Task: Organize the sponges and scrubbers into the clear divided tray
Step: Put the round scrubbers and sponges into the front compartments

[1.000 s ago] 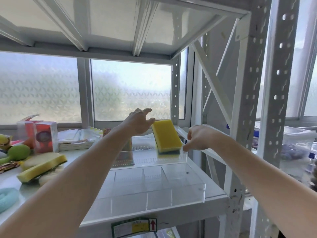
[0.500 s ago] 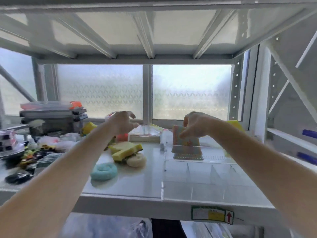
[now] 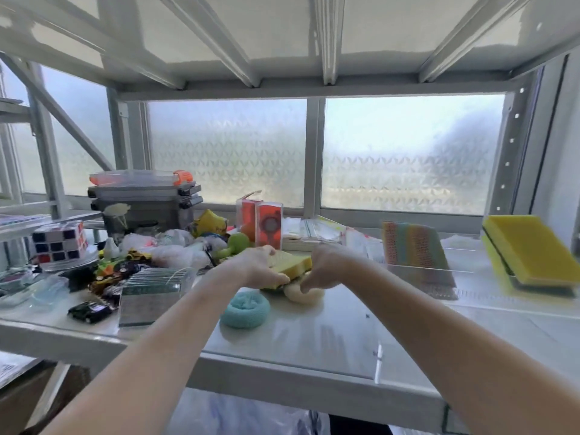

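Observation:
My left hand [image 3: 255, 267] grips a yellow sponge [image 3: 290, 263] lying on the shelf in the middle of the view. Just right of it, my right hand [image 3: 326, 267] closes its fingers on a cream round scrubber [image 3: 303, 296] under the sponge's edge. A teal round scrubber [image 3: 245, 309] rests on the shelf in front of my left hand. The clear divided tray [image 3: 470, 309] sits to the right. A striped multicoloured sponge [image 3: 414, 246] stands in its back compartment, and a yellow sponge with a dark layer [image 3: 530, 249] leans at its far right.
Left of the sponges lies clutter: a clear box of cards [image 3: 150, 290], toy cars [image 3: 89, 310], a cube puzzle [image 3: 59, 243], stacked grey cases [image 3: 144, 196] and plastic bags. Red boxes [image 3: 260, 219] stand behind my hands. A shelf beam runs overhead.
The view swung left. Both hands dropped from the tray area to the sponge pile; my right hand let go of the striped sponge, which stands in the tray. My left hand took the yellow sponge.

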### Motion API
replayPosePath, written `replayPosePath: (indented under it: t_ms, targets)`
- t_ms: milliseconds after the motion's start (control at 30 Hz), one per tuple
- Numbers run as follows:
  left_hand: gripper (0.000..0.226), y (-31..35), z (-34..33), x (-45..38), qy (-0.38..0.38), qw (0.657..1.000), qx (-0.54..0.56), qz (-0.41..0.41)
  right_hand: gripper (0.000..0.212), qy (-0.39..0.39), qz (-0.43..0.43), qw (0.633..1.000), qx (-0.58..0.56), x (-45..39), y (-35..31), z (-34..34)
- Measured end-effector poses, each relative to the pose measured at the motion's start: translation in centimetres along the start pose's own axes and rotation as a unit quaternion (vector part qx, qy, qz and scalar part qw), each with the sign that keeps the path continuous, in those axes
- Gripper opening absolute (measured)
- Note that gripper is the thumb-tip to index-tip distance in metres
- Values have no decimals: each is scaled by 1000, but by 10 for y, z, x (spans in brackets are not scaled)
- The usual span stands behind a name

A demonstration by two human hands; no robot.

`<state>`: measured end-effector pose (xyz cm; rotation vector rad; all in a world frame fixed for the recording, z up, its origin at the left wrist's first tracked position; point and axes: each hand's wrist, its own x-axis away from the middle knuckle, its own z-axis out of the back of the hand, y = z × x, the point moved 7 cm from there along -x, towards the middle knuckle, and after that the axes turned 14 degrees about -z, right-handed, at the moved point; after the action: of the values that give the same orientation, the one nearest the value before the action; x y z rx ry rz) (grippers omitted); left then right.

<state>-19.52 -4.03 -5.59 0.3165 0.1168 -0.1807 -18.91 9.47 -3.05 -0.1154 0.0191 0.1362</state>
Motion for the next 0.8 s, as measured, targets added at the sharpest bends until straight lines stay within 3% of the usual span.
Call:
replayPosePath:
  t_ms: [133, 467, 600, 800]
  targets:
    - [88, -5, -21, -9, -27, 1000, 10, 0, 37, -20, -10, 1000, 5, -16, -6, -26]
    - [64, -6, -27, -15, -9, 998, 59, -15, 46, -58, 8, 998, 15, -20, -17, -46]
    - [52, 3, -5, -6, 52, 996, 65, -28, 27, -49, 14, 999, 17, -10, -13, -34]
    - [34, 41, 82, 24, 228, 956, 144, -112, 35, 25, 1, 999, -47, 25, 29, 43]
